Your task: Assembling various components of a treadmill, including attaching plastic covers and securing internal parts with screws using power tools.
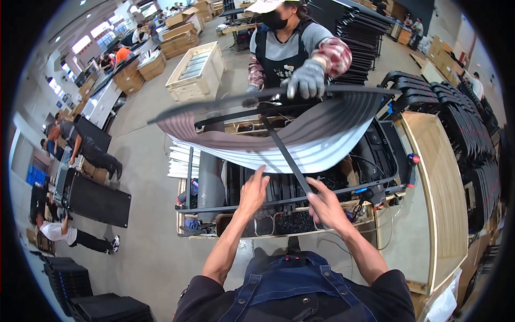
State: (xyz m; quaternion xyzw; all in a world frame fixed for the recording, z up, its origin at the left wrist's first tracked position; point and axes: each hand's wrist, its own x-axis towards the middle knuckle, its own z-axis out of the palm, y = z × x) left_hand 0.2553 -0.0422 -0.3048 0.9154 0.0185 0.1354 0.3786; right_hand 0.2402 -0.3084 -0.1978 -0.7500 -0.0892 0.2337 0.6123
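A large curved panel, white and grey-striped underneath with a dark rim, hangs tilted over the workbench. A black metal bar frame runs across and below it. My left hand reaches up with fingers apart, its fingertips at the panel's lower edge. My right hand touches the diagonal black bar near its lower end. Across the bench a co-worker's gloved hand grips the panel's far rim.
Trays of small dark parts and cables lie on the bench. Stacks of black panels stand at the right. A wooden crate sits behind on the floor. Other people work by black panels at the left.
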